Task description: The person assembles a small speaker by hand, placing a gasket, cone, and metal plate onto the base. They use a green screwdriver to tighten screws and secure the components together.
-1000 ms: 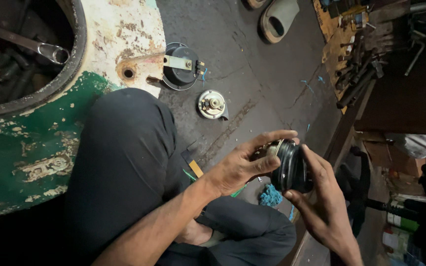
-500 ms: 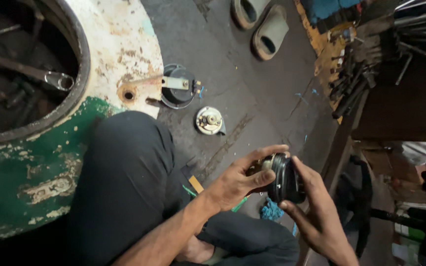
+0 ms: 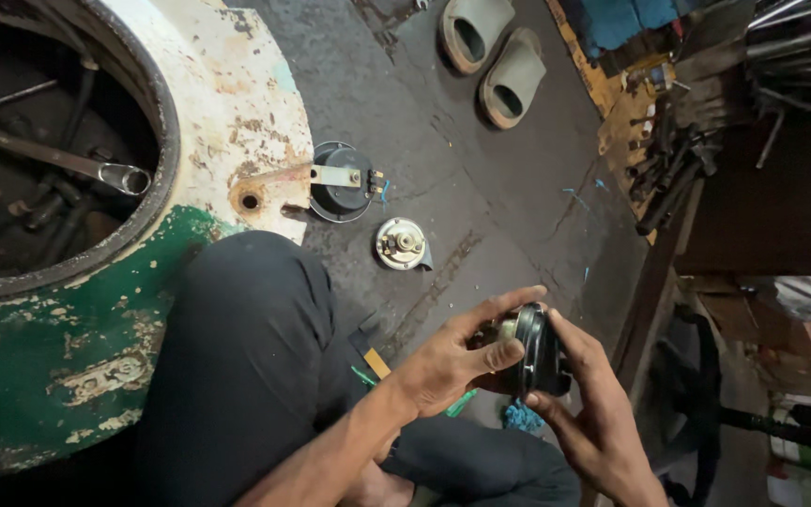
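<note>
Head view — black disc part clasped between both hands.

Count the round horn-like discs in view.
3: one black disc held between left hand and right hand; black one with bracket and a silver one on the floor.

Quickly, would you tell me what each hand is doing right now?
Left hand: closed on the round black part, thumb and fingers gripping it.
Right hand: holding the same part from the other side.
</note>
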